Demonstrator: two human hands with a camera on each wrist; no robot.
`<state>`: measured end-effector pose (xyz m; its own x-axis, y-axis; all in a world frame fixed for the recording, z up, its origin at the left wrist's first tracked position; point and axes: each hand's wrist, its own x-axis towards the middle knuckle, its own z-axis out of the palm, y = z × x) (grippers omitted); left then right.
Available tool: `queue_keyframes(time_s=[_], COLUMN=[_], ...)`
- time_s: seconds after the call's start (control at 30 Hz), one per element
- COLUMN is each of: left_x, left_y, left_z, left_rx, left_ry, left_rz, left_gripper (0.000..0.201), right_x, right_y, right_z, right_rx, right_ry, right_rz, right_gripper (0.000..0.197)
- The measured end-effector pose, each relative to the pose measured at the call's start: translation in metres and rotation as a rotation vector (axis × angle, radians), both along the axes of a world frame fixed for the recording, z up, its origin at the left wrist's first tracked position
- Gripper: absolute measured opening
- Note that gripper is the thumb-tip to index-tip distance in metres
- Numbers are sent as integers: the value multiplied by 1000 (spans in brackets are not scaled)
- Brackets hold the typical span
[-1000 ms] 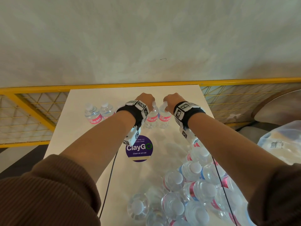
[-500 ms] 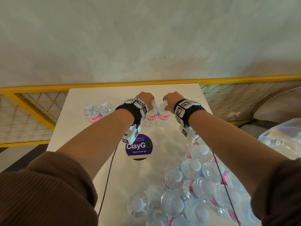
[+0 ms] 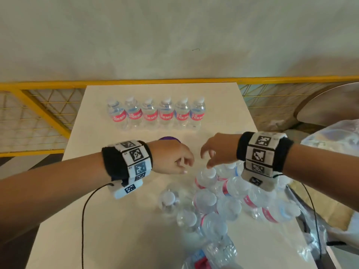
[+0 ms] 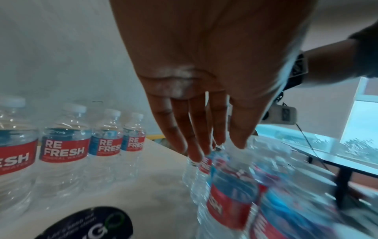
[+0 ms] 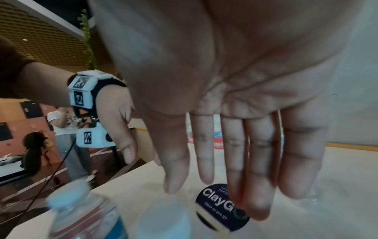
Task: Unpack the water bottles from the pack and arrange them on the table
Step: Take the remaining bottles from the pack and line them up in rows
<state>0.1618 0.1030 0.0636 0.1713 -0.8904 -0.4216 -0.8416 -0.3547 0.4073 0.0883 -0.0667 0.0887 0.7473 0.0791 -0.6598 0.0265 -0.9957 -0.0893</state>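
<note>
Several clear water bottles with red labels stand in a row [image 3: 155, 115] across the far part of the white table [image 3: 93, 210]; the row also shows at the left of the left wrist view [image 4: 63, 145]. The opened pack of bottles [image 3: 229, 199] sits at the near right. My left hand [image 3: 184, 166] hovers just left of the pack, holding nothing, its fingers [image 4: 196, 145] extended down by a bottle top. My right hand [image 3: 207, 158] hangs over the pack's far bottles, fingers [image 5: 259, 177] straight and empty above the white caps.
A purple ClayGo sticker [image 5: 220, 208] lies between the row and the pack. One loose bottle [image 3: 168, 200] stands left of the pack. A yellow mesh railing [image 3: 38, 105] borders the table's far and left sides. Another round table [image 3: 330, 105] and a plastic bag [image 3: 334, 144] are at right.
Both hands have let go of the bottles they gripped at the far row and drawn back toward me over the pack. The far row now holds more bottles.
</note>
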Motion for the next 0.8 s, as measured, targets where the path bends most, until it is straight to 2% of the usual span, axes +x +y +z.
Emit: queue_keyframes(time_s=[0.13,0.23,0.37,0.47,0.63,0.8], left_x=[-18,-29,-41,-40,-16,21], left_y=[24,38,47,55,82,110], left_z=[-3,-7,-15,-20,-21,-15], left_rx=[151,241,187,112,69,48], left_ry=[101,83,21,6,22,-90], left_rz=[-46,-87,-122,-2,194,397], left_gripper=[41,50,49,42,37,34], right_x=[-17,-23,-31,-30,-11,24], right_y=[9,14,25,33,48,77], right_z=[-5,-6,-15,-20,-18,-16], right_rx=[2,1,-54,-96,-60,-13], right_ry=[-2,-33,-60,-97,-132,-194], right_rz=[-18,-38,-33,-40,-90,-51], right_gripper=[40,42,41,36,36,38])
